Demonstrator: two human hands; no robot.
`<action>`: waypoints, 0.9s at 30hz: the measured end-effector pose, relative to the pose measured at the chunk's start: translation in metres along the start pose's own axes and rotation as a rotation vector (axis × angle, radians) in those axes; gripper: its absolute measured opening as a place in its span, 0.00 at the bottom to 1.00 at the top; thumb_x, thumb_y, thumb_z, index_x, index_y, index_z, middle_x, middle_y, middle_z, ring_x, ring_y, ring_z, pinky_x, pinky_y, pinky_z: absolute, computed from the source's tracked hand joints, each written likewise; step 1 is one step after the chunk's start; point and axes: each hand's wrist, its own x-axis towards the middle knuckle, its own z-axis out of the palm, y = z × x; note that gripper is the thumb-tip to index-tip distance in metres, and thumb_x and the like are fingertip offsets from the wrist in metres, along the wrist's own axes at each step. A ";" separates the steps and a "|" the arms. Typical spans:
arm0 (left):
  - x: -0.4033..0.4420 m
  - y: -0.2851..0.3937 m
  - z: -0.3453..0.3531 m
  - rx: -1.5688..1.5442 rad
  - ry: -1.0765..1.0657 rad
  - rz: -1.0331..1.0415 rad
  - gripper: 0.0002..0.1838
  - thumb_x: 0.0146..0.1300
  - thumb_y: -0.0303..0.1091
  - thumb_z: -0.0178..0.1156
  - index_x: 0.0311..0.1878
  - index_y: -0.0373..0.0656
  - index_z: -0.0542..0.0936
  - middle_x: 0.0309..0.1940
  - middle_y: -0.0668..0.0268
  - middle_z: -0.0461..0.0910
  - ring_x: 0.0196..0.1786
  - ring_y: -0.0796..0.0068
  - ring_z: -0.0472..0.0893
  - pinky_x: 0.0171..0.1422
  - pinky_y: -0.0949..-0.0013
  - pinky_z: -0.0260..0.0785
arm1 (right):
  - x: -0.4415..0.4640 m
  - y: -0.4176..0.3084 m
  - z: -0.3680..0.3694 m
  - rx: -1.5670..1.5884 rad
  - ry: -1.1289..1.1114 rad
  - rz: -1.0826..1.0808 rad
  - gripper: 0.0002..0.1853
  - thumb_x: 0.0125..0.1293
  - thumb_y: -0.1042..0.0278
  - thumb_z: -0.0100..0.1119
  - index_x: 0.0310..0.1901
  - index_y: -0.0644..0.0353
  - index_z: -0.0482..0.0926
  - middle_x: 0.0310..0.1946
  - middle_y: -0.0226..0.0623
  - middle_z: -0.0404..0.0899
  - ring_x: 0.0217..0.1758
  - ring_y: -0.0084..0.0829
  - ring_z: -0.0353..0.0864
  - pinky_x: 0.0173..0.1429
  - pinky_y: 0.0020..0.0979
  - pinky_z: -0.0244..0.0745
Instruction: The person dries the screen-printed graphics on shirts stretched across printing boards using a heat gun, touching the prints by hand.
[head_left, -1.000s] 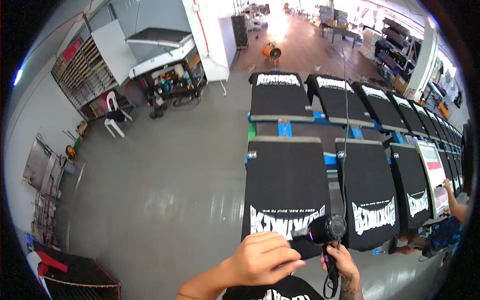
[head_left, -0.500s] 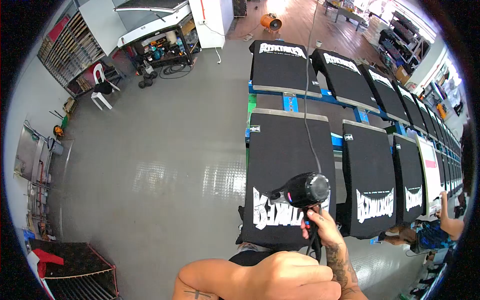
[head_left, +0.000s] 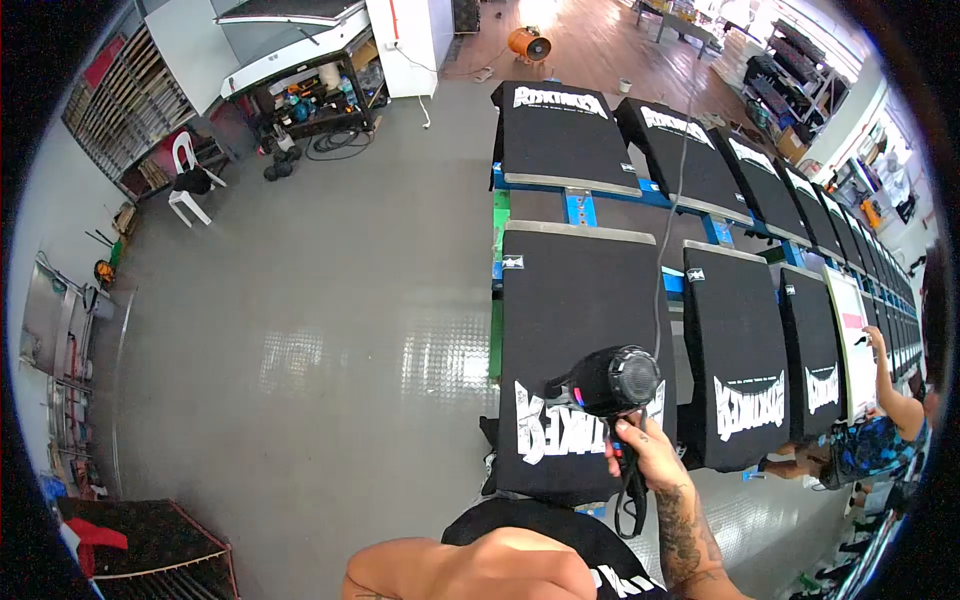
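Note:
My right hand [head_left: 648, 455] is wrapped round the handle of a black hair dryer [head_left: 615, 382]. Its nozzle points left, over the white lettering near the lower end of a black T-shirt [head_left: 580, 310]. That shirt lies flat on a printing board [head_left: 580, 233]. A grey cord [head_left: 660, 290] runs up from the dryer's side of the board. My left hand [head_left: 535, 562] is bent in front of my body at the bottom edge, knuckles up and closed. What it holds, if anything, is hidden.
More printed black shirts [head_left: 750, 350] lie on boards along blue rails [head_left: 580, 208] to the right. A co-worker [head_left: 880, 430] there reaches to a white-framed screen [head_left: 850, 330]. An orange fan [head_left: 528, 44] stands at the back, a white chair [head_left: 190, 180] at the left. Grey floor [head_left: 330, 270] stretches left of the boards.
My left hand has moved down and left, partly out of view. The right hand keeps the hair dryer over the lettering. The cord has swung right, and the co-worker's arm has moved up.

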 end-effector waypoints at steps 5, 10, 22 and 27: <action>-0.027 -0.002 -0.006 0.210 -0.172 -0.013 0.09 0.60 0.23 0.55 0.25 0.31 0.78 0.29 0.54 0.81 0.23 0.65 0.80 0.26 0.66 0.76 | 0.002 0.008 0.007 -0.063 -0.154 0.053 0.14 0.76 0.60 0.52 0.49 0.65 0.73 0.28 0.36 0.79 0.24 0.26 0.78 0.29 0.27 0.74; -0.033 -0.021 0.036 0.557 -0.192 0.231 0.05 0.54 0.27 0.65 0.26 0.37 0.81 0.32 0.59 0.80 0.25 0.70 0.77 0.25 0.70 0.69 | -0.030 0.030 -0.016 -0.087 -0.170 0.138 0.14 0.76 0.59 0.52 0.47 0.64 0.73 0.30 0.33 0.77 0.26 0.22 0.77 0.32 0.25 0.73; -0.257 -0.141 -0.042 0.931 -0.880 -1.533 0.30 0.64 0.65 0.59 0.32 0.41 0.84 0.29 0.57 0.85 0.36 0.60 0.84 0.42 0.60 0.75 | -0.143 0.086 -0.157 0.161 0.231 -0.066 0.17 0.75 0.57 0.52 0.52 0.64 0.71 0.27 0.37 0.77 0.22 0.26 0.76 0.27 0.27 0.72; -0.540 -0.137 -0.155 1.001 -0.375 -2.345 0.35 0.63 0.66 0.58 0.36 0.35 0.86 0.34 0.50 0.85 0.44 0.53 0.84 0.50 0.54 0.74 | -0.158 0.099 -0.198 0.141 0.338 -0.114 0.19 0.76 0.54 0.52 0.55 0.62 0.72 0.27 0.34 0.77 0.22 0.24 0.76 0.27 0.26 0.72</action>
